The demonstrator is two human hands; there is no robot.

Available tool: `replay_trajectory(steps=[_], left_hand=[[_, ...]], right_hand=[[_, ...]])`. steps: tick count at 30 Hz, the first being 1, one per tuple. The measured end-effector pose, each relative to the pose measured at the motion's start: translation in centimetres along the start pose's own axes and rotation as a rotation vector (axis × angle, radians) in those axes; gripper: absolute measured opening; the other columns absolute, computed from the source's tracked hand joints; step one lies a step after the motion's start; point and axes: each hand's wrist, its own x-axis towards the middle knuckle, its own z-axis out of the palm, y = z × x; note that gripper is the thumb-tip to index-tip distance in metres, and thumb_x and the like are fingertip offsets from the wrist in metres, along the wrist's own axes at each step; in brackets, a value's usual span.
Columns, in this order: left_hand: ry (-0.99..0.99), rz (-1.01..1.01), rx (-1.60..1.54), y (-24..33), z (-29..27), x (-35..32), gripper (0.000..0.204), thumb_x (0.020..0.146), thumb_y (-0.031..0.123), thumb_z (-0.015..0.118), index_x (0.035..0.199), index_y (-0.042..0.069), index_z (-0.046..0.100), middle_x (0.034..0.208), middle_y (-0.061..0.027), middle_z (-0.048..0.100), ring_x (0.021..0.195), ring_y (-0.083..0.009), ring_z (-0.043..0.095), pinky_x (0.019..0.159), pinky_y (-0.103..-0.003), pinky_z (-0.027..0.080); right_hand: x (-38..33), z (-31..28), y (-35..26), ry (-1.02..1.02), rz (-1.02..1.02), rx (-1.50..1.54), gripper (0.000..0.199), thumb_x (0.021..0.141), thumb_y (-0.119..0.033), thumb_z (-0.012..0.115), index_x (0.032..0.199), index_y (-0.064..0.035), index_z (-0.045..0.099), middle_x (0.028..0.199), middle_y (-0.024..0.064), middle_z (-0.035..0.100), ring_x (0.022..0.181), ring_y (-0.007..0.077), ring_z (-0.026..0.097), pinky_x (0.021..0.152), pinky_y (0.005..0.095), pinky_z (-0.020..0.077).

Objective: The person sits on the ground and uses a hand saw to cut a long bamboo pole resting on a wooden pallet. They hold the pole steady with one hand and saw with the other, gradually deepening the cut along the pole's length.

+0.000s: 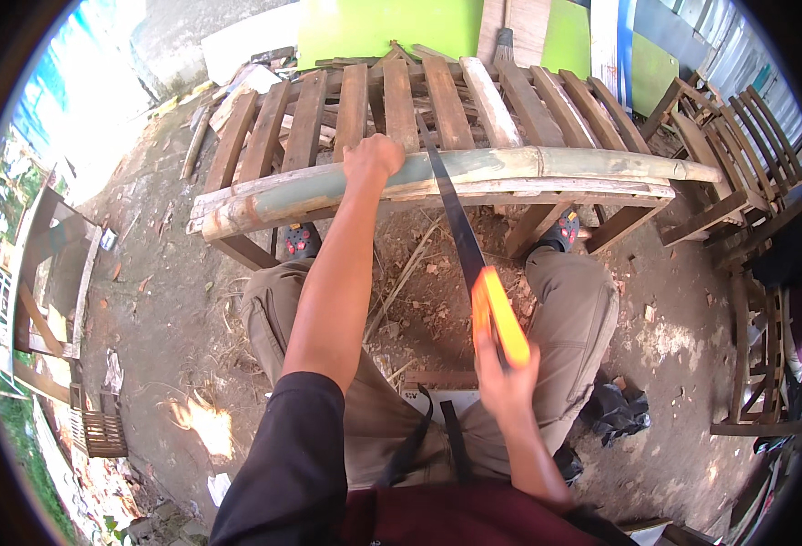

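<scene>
the right hand is closed round the orange handle of a saw, its blade crossing the bamboo pole. the left hand presses down on the pole, which lies across a slatted wooden pallet far ahead. bare dirt ground below; green panels stand farther back, wooden chairs at right.

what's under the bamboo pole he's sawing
The bamboo pole lies across a slatted wooden pallet, pinned by the left hand. Below the pallet's front edge are bare dirt and two shoes. The ground beneath the slats is hidden.
</scene>
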Motion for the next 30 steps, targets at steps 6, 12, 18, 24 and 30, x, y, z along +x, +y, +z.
replay_trajectory(steps=[6, 12, 18, 24, 30], left_hand=[[0.027, 0.026, -0.003, 0.9, -0.2, 0.5, 0.048, 0.093, 0.032, 0.046, 0.126, 0.004, 0.068, 0.133, -0.0185, 0.064, 0.129, -0.0326, 0.058, 0.118, -0.049, 0.028], [0.04, -0.009, -0.005, -0.6, 0.0, -0.2, 0.049, 0.096, 0.033, 0.041, 0.121, 0.002, 0.07, 0.131, -0.0191, 0.065, 0.125, -0.0337, 0.06, 0.117, -0.05, 0.029], [0.063, -0.009, -0.072, 1.9, -1.0, 0.4, 0.054, 0.103, 0.036, 0.031, 0.122, 0.003, 0.069, 0.13, -0.0183, 0.066, 0.124, -0.0346, 0.061, 0.117, -0.051, 0.029], [0.086, 0.004, -0.078, 0.1, 0.1, -0.1, 0.059, 0.106, 0.038, 0.026, 0.122, 0.002, 0.069, 0.131, -0.0193, 0.065, 0.127, -0.0346, 0.058, 0.118, -0.051, 0.027], [0.031, -0.022, -0.066, 0.4, -0.4, -0.9, 0.058, 0.105, 0.037, 0.027, 0.122, 0.002, 0.069, 0.129, -0.0191, 0.066, 0.126, -0.0346, 0.059, 0.119, -0.052, 0.026]], right_hand=[[12.3, 7.1, -4.2, 0.006, -0.097, -0.166, 0.033, 0.094, -0.022, 0.067, 0.074, 0.0034, 0.061, 0.061, -0.0009, 0.058, 0.055, 0.0062, 0.05, 0.05, 0.0319, 0.0398], [-3.2, -2.4, 1.3, -0.096, -0.236, -0.327, 0.024, 0.094, -0.009, 0.065, 0.072, 0.001, 0.06, 0.055, 0.0051, 0.053, 0.049, 0.0116, 0.052, 0.047, 0.0327, 0.0395], [-2.6, -2.6, 1.9, 0.038, 0.08, 0.028, 0.017, 0.093, -0.01, 0.068, 0.083, 0.0034, 0.066, 0.063, 0.0004, 0.059, 0.058, 0.01, 0.057, 0.054, 0.031, 0.0441], [8.4, 5.4, -2.3, -0.012, -0.031, -0.127, 0.03, 0.092, -0.023, 0.07, 0.079, 0.0038, 0.064, 0.062, 0.0056, 0.06, 0.062, 0.01, 0.055, 0.058, 0.0363, 0.0452], [-4.0, -4.1, 2.3, -0.044, 0.039, -0.082, 0.018, 0.092, -0.009, 0.068, 0.079, 0.002, 0.063, 0.063, -0.001, 0.056, 0.059, 0.0068, 0.052, 0.054, 0.0303, 0.0423]])
